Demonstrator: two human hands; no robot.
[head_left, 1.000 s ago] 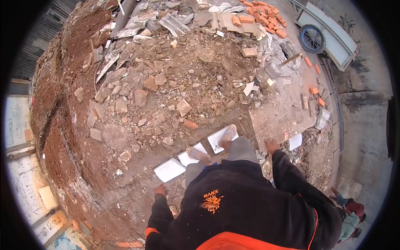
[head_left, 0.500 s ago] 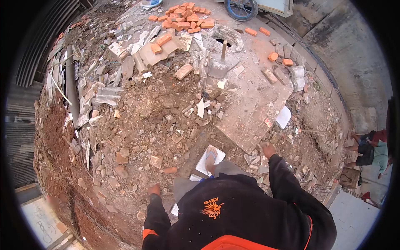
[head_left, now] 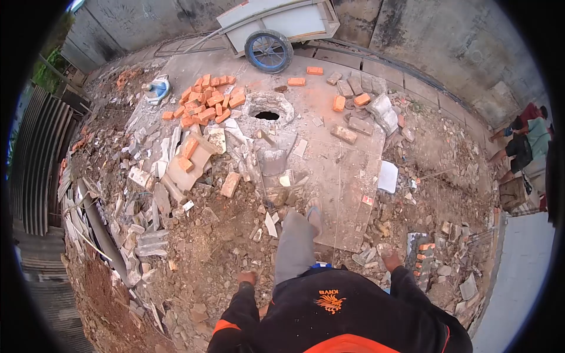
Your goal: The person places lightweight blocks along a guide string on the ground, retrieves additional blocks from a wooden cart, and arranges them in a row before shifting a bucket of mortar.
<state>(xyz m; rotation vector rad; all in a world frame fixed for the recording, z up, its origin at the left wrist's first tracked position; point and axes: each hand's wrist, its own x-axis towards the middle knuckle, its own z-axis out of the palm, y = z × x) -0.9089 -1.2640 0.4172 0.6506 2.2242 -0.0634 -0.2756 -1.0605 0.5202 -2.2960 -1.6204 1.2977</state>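
the person's left hand [head_left: 248,277] hangs low on the left side of the body, just beside a leg in grey cloth pants [head_left: 294,244]. under it is rough brown dirt [head_left: 203,253] full of small bits of stone. the hand is small and dark in the view, so i cannot tell if its fingers are apart or together.

the right hand [head_left: 391,259] is out on the other side, past the black sleeve. the nearest things to it are some pale, flat, broken stones [head_left: 366,256], which lie just to its left on the dirt. a short row of small orange bricks set in grey stuff [head_left: 425,253] is near it, to its right. i cannot tell how its fingers stand, or if they touch anything.

a foot in a light blue flip-flop [head_left: 314,215] is on a big flat grey-brown slab [head_left: 350,176], ahead of the body. a white, square, flat piece [head_left: 388,176] lies by the slab's right edge. farther off are a heap of orange bricks [head_left: 206,101], a round, rough grey ring with a dark hole [head_left: 283,107], and a white cart with a blue wheel [head_left: 282,23].
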